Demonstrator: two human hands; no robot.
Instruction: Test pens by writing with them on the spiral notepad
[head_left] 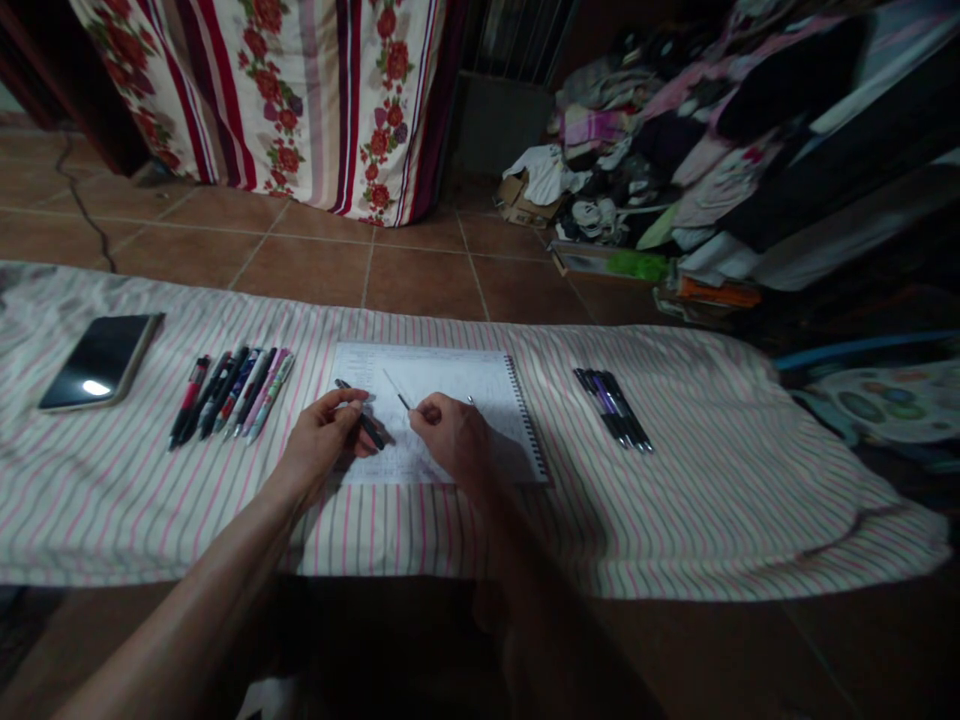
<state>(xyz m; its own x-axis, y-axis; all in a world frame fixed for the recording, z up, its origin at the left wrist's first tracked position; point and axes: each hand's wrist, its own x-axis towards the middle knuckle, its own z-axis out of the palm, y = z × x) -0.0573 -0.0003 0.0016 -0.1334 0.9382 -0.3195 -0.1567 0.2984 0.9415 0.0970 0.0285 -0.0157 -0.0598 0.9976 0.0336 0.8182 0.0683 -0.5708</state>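
While the left hand point(324, 432) pinches a dark pen barrel point(361, 414) between thumb and fingers, the right hand point(450, 432) closes its fingertips on a thin ink refill point(397, 391), whose tip points up and to the left. Both are over the spiral notebook point(491, 385), which lies open on a striped cloth point(712, 490). It seems the pen is taken apart or being put together; a next move would need the refill lined up with the barrel opening. Left of the notebook lies a row of pens point(229, 392), further left a smartphone point(101, 360); on the right, a small bunch of dark pens point(613, 408).
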